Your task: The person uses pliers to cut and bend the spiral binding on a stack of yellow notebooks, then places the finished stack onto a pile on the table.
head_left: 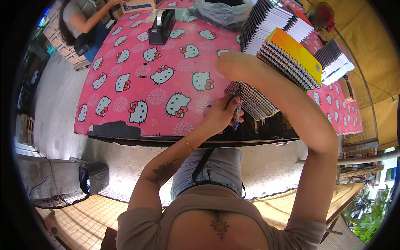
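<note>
My left hand (225, 111) is closed around a slim blue pen-like tool (237, 118), which points down near the table's front edge. Right beside it lies a stack of spiral-bound notebooks (259, 102), its wire coils facing me. My right forearm crosses above that stack. At its end my right hand (231, 66) is bent over the far side of the notebooks, its fingers hidden from view. Behind this arm stands another stack of spiral notebooks with a yellow-orange cover (293, 48) on top.
A pink cat-patterned cover (160, 98) lies over the table. On it are a black tape dispenser (161, 27), a plastic bag (225, 14) and black-coiled notebook stacks (266, 21). Another person (83, 21) stands far left by a cardboard box (138, 5). A red fan (324, 16) is far right.
</note>
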### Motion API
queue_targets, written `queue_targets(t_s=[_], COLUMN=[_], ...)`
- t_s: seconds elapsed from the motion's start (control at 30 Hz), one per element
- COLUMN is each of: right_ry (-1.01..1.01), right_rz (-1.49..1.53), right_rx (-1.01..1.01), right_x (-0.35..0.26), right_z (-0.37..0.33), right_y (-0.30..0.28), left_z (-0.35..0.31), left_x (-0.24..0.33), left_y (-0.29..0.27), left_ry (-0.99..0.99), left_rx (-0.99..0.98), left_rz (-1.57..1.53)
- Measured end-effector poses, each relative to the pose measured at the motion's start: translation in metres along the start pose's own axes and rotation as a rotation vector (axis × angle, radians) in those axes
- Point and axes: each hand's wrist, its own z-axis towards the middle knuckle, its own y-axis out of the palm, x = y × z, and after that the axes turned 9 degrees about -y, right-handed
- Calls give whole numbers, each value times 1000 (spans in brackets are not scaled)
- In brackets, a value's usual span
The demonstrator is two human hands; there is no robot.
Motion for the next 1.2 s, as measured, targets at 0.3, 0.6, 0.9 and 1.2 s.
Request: queue_targets(t_s=[0.3,0.6,0.9,1.2], right_ry=[13,47,24,93], right_rz=[24,118,152,42], right_rx=[-58,-60,-25,-77], right_x=[-5,-2,-13,-9], right_z=[-1,0,26,7], right_y=[-4,2,-8,5], left_z=[8,7,17,15], left_x=[3,-10,-17,-11], left_y=[-1,-4,-3,-1], left_ry=[8,-23,14,-2], left_rx=[21,-1,55,53], left_rz=[60,11,54,90])
